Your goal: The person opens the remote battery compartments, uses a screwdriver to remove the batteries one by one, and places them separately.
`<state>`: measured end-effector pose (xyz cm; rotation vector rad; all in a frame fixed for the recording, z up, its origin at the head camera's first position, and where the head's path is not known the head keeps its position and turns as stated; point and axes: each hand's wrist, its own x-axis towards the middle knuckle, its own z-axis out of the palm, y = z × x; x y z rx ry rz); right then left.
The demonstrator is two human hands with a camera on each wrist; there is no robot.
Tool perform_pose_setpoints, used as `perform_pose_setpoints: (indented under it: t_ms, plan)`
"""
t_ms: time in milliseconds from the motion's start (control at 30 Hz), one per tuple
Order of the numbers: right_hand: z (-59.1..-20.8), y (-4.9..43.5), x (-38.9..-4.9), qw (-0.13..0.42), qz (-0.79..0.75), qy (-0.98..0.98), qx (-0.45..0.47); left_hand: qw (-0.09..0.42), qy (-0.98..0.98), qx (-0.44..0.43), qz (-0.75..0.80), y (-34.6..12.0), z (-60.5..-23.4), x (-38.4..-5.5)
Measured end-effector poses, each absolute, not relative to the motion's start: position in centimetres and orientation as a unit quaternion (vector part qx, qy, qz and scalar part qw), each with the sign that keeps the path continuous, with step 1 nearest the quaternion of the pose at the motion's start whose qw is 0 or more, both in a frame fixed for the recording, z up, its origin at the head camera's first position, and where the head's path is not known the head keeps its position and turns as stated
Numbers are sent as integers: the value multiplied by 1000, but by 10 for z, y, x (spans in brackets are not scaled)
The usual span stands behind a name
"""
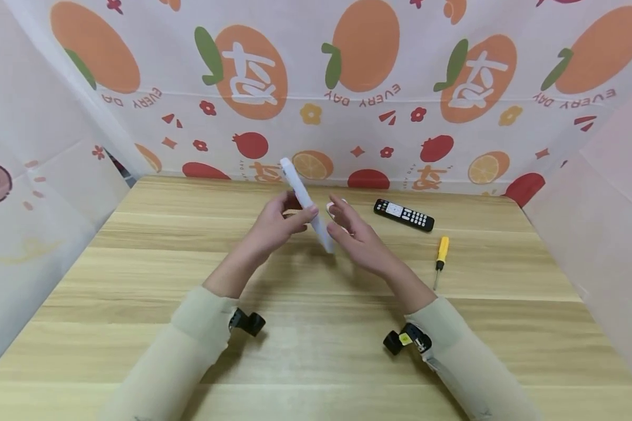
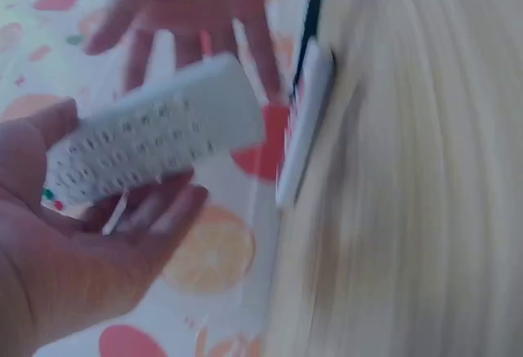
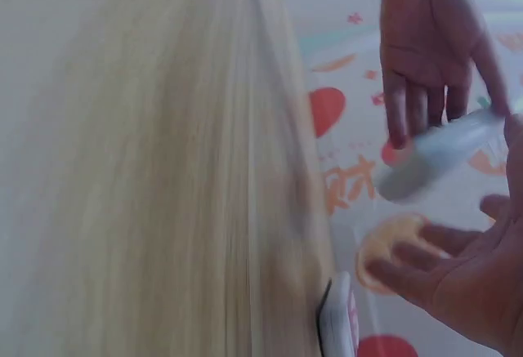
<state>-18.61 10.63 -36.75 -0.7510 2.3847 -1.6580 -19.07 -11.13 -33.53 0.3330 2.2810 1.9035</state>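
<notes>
My left hand [image 1: 276,225] grips a white remote control [image 1: 306,202], which is held tilted and edge-on above the table. Its rows of small buttons show in the left wrist view, where the same remote control [image 2: 163,128] lies between thumb and fingers. My right hand [image 1: 360,240] is close beside it with the fingers extended; whether its thumb touches the remote cannot be told. In the right wrist view the right hand [image 3: 458,279] is spread below the blurred remote [image 3: 433,161]. A white object [image 2: 306,124] lies on the table behind my right hand, mostly hidden in the head view.
A black remote control [image 1: 404,215] lies on the wooden table [image 1: 316,351], right of my right hand. Nearer, a screwdriver [image 1: 442,254] with a yellow handle points its shaft toward me. A fruit-printed curtain [image 1: 311,70] hangs at the table's back edge.
</notes>
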Motion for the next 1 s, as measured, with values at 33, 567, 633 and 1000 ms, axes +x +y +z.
perform_pose_setpoints:
  t_ms: [33,567,633,1000]
  plan:
    - [-367,110,-185,74,-557,788,-251,88,740,113,657,-109,-334,-188]
    - [-345,144,-178,31,-543,808,-228,-14,769,226,598,-121,-311,-181]
    - [-343,144,-176,39,-541,811,-219,-72,841,277,460,-118,-312,-177]
    - [-343,140,-168,80,-538,819,-183,-169,899,370,165,-102,-323,-159]
